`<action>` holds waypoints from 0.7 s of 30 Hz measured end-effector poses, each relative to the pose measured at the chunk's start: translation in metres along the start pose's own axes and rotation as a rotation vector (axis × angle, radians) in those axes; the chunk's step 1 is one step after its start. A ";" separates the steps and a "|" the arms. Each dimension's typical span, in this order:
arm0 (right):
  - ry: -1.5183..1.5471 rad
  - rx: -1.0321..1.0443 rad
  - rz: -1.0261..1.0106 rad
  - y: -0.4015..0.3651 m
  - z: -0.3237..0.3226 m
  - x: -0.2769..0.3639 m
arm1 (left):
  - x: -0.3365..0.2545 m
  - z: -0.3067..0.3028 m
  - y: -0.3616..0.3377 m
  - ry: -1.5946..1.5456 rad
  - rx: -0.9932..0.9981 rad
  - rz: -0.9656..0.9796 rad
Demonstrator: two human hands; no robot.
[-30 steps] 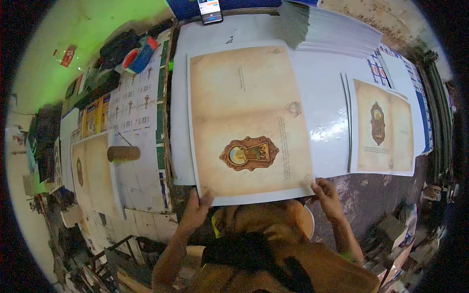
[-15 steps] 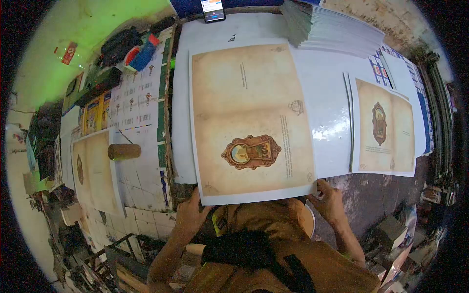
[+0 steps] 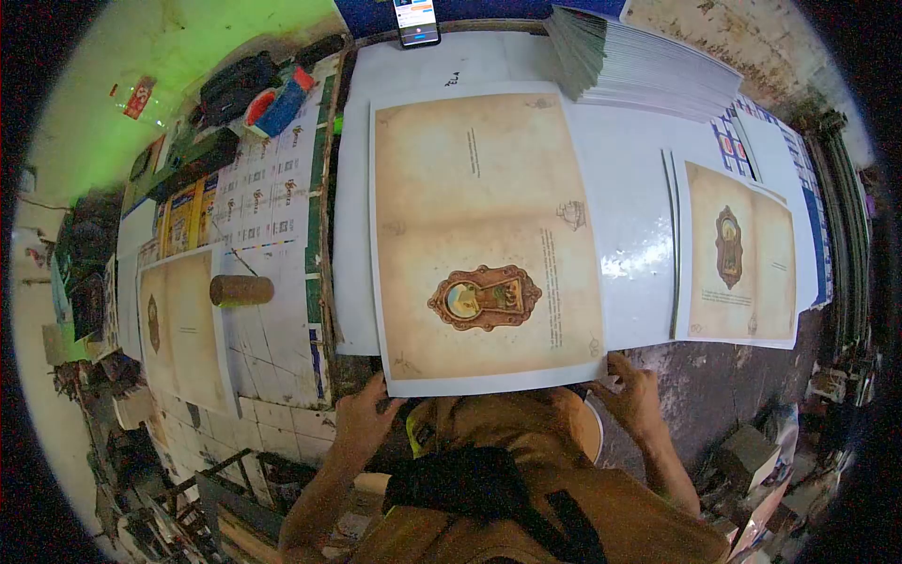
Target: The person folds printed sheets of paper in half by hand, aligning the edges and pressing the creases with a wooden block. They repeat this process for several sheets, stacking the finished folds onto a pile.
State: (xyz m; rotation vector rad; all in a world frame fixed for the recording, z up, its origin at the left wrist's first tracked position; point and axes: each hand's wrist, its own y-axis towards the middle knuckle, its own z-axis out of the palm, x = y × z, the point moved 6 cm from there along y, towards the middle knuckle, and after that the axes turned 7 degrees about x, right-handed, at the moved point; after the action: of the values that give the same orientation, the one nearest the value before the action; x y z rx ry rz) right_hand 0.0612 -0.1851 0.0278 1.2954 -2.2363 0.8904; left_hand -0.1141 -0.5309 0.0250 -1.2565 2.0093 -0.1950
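1. Tan and white-edged, the left print (image 3: 188, 329) lies on the left worktop (image 3: 268, 357), with a framed keyhole picture near its left side.
2. Yellow cards (image 3: 185, 216) lie just beyond it.
3. Brown and lying on its side, the cylinder (image 3: 241, 290) is just beside the left print, on its right.
4. Farther back, the blue and red roll (image 3: 276, 105) stands near some dark items (image 3: 240, 86).
5. Bent fingers mark the left hand (image 3: 366, 414), at the near left corner of the middle sheet; whether it pinches the paper or only touches it, I cannot tell.
6. At the far edge of the white table (image 3: 634, 221), the phone (image 3: 417, 23) has its screen lit.
7. The middle sheet (image 3: 489, 230) lies face up on this table between the two hands, its near edge reaching past the table's edge over brown clothing (image 3: 498, 432). It bears a keyhole picture in its near half.
8. The right hand (image 3: 631, 399) is at the near right corner, thumb and forefinger curled; I cannot tell whether they grip the sheet.
9. White paper forms the pile (image 3: 648, 61) at the back, its left end fanned.
10. On the far right lies the right print (image 3: 738, 254), well apart from the middle sheet, with a similar picture.
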 end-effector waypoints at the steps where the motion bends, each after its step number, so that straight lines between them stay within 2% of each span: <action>1: -0.025 -0.010 -0.002 0.000 0.000 -0.002 | 0.001 0.001 0.000 0.014 0.001 0.008; 6: -0.036 0.018 0.007 0.001 0.003 -0.009 | 0.008 0.005 0.000 0.023 -0.018 0.072; 9: -0.029 0.061 0.025 0.002 0.001 -0.006 | 0.007 0.005 0.000 0.025 0.061 0.039; 11: -0.031 0.015 -0.026 0.002 0.001 -0.005 | 0.018 0.008 0.004 -0.119 0.059 0.039; 15: 0.458 0.103 0.074 0.007 0.002 -0.012 | 0.033 0.022 0.013 -0.560 0.147 -0.033; 17: 0.751 0.118 0.185 0.007 0.013 -0.038 | 0.056 0.039 0.018 -0.609 0.113 -0.153; 19: 0.809 0.118 0.258 0.008 0.020 -0.056 | 0.057 0.044 0.018 -0.801 0.147 -0.230; 21: 0.819 0.161 0.281 0.010 0.020 -0.054 | 0.028 0.038 0.019 -1.136 0.252 -0.259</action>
State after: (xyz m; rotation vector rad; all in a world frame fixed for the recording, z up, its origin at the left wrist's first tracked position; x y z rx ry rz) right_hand 0.0777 -0.1627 -0.0235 0.5014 -1.7106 1.4085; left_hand -0.1092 -0.5356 -0.0254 -1.0767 0.8236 0.1319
